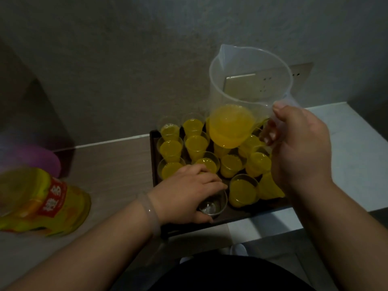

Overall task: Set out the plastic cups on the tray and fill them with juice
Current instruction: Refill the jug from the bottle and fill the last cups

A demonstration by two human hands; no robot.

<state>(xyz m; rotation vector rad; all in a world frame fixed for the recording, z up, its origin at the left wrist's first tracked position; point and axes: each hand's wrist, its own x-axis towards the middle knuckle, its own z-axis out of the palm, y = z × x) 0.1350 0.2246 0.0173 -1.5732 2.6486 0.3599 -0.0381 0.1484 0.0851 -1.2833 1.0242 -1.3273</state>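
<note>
A dark tray [154,156] on the counter carries several clear plastic cups filled with orange juice [171,149]. One empty cup [213,204] stands at the tray's near left corner, and my left hand [184,192] grips it from the left and above. My right hand [300,148] holds the handle of a clear plastic jug [249,87], lifted above the tray's back right and roughly upright. A pool of juice [231,127] sits in the jug's bottom. The jug and my right hand hide some cups behind them.
A large juice bottle [42,200] with a red and yellow label lies on the counter at the left. A purple object [39,158] sits behind it. A wall socket plate [270,78] is on the wall behind the jug. The counter turns white at the right.
</note>
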